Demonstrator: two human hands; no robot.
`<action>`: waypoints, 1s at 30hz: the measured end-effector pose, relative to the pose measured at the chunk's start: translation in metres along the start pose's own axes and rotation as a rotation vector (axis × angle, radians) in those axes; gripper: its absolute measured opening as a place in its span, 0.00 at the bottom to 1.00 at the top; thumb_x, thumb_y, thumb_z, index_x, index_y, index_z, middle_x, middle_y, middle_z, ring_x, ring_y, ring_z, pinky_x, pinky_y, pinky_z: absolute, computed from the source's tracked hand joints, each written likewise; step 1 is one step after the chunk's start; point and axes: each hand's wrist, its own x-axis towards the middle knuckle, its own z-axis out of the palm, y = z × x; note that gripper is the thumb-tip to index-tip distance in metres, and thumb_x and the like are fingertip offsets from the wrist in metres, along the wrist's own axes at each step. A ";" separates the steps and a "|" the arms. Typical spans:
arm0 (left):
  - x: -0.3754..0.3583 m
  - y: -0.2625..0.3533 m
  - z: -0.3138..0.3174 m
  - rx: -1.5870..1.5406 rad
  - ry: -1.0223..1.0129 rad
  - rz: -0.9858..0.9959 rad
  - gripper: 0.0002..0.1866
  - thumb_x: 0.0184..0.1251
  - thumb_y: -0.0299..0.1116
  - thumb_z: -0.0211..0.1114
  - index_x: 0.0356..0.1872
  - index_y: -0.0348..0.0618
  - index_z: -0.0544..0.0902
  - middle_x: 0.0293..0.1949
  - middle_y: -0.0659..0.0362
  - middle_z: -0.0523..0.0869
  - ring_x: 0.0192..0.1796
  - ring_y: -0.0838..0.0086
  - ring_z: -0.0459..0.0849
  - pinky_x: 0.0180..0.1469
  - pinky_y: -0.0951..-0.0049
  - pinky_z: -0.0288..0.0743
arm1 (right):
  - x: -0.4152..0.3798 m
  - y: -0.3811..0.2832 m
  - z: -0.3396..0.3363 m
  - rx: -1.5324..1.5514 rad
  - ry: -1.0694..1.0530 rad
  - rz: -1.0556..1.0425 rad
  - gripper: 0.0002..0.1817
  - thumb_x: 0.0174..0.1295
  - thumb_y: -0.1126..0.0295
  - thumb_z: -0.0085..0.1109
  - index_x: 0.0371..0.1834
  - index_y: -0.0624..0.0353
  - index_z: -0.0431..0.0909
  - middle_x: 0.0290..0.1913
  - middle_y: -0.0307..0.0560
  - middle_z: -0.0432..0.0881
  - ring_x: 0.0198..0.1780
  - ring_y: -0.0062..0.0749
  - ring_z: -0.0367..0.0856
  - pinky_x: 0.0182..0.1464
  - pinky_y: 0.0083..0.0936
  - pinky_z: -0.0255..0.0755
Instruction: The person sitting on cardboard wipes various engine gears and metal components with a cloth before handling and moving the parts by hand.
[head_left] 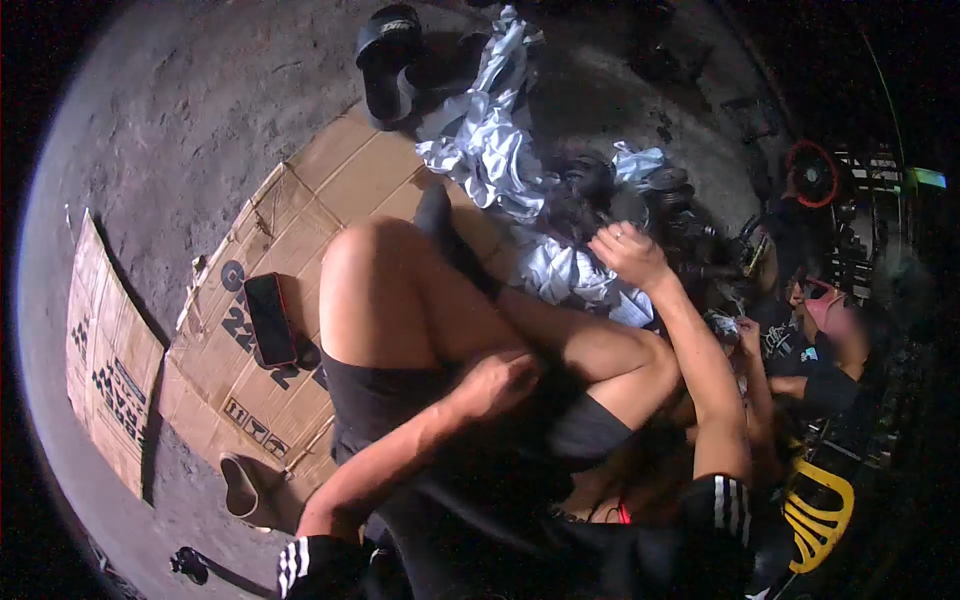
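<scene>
My left hand point(497, 384) is closed over my lap, its fingers curled and partly in shadow; what it grips, if anything, is too dark to tell. Beyond my bent leg, my right hand point(630, 255) has its fingers bent together beside a pile of dark, roundish parts point(665, 200); anything between them cannot be made out. White crumpled cloth point(490, 145) stretches from the top middle towards the pile. More pale cloth point(565, 270) lies just left of my right hand.
Flattened cardboard point(205, 390) under my legs bears a phone point(269, 320). Another cardboard piece point(110, 370) lies left. A dark slipper point(388, 65) is at the top, a beige shoe point(243, 490) lower left. At right are another person point(830, 385), a yellow chair point(820, 515) and a red round guard point(812, 174).
</scene>
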 end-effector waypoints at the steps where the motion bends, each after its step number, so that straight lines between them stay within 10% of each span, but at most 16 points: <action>1: 0.000 0.005 -0.003 0.015 -0.028 -0.054 0.16 0.68 0.37 0.63 0.52 0.40 0.80 0.47 0.44 0.85 0.47 0.45 0.83 0.48 0.53 0.79 | -0.026 -0.006 0.006 0.006 -0.009 -0.009 0.04 0.60 0.65 0.60 0.30 0.50 0.80 0.31 0.36 0.77 0.36 0.30 0.78 0.47 0.29 0.72; 4: 0.001 0.002 0.008 0.010 -0.024 -0.067 0.16 0.69 0.38 0.62 0.53 0.41 0.81 0.46 0.44 0.86 0.44 0.45 0.84 0.46 0.52 0.79 | -0.102 -0.030 0.014 0.265 -0.596 0.506 0.12 0.62 0.68 0.53 0.43 0.53 0.84 0.51 0.43 0.83 0.56 0.37 0.80 0.67 0.33 0.66; 6: 0.004 0.004 0.009 0.056 0.021 -0.034 0.10 0.66 0.34 0.63 0.43 0.40 0.79 0.37 0.44 0.84 0.40 0.45 0.82 0.41 0.49 0.76 | -0.129 -0.040 0.032 -0.264 -0.844 0.259 0.16 0.63 0.66 0.52 0.49 0.57 0.85 0.57 0.48 0.81 0.64 0.42 0.75 0.74 0.41 0.58; 8: 0.010 0.013 0.007 0.054 -0.003 -0.082 0.09 0.66 0.33 0.63 0.42 0.40 0.79 0.36 0.45 0.83 0.39 0.45 0.82 0.40 0.49 0.76 | -0.108 -0.064 0.020 -0.166 -0.967 0.348 0.18 0.64 0.67 0.51 0.52 0.61 0.84 0.59 0.50 0.80 0.67 0.45 0.72 0.76 0.47 0.54; 18: 0.011 0.012 0.012 0.097 0.051 -0.153 0.09 0.66 0.35 0.65 0.40 0.42 0.80 0.36 0.47 0.83 0.38 0.46 0.83 0.39 0.51 0.77 | -0.033 -0.094 -0.043 0.790 -0.319 1.217 0.21 0.63 0.57 0.66 0.51 0.62 0.81 0.50 0.60 0.85 0.52 0.51 0.83 0.54 0.40 0.75; 23: 0.012 0.014 0.009 0.080 0.032 -0.147 0.09 0.66 0.35 0.65 0.42 0.42 0.82 0.38 0.48 0.84 0.38 0.47 0.83 0.40 0.52 0.78 | -0.056 -0.128 0.003 0.840 0.035 1.423 0.20 0.63 0.61 0.68 0.52 0.62 0.81 0.46 0.52 0.86 0.45 0.35 0.84 0.50 0.31 0.76; 26: 0.015 0.020 0.004 0.126 0.015 -0.145 0.09 0.66 0.34 0.65 0.42 0.43 0.82 0.38 0.48 0.85 0.38 0.47 0.83 0.40 0.52 0.79 | -0.053 -0.134 -0.005 0.887 -0.006 1.527 0.22 0.65 0.59 0.67 0.55 0.63 0.80 0.54 0.56 0.84 0.57 0.46 0.81 0.60 0.36 0.73; 30: 0.015 0.022 0.006 0.113 -0.005 -0.185 0.09 0.65 0.34 0.65 0.42 0.43 0.82 0.38 0.48 0.85 0.38 0.47 0.84 0.40 0.52 0.79 | -0.054 -0.132 0.003 0.830 0.141 1.512 0.17 0.63 0.63 0.67 0.50 0.62 0.82 0.43 0.48 0.87 0.41 0.31 0.83 0.47 0.30 0.75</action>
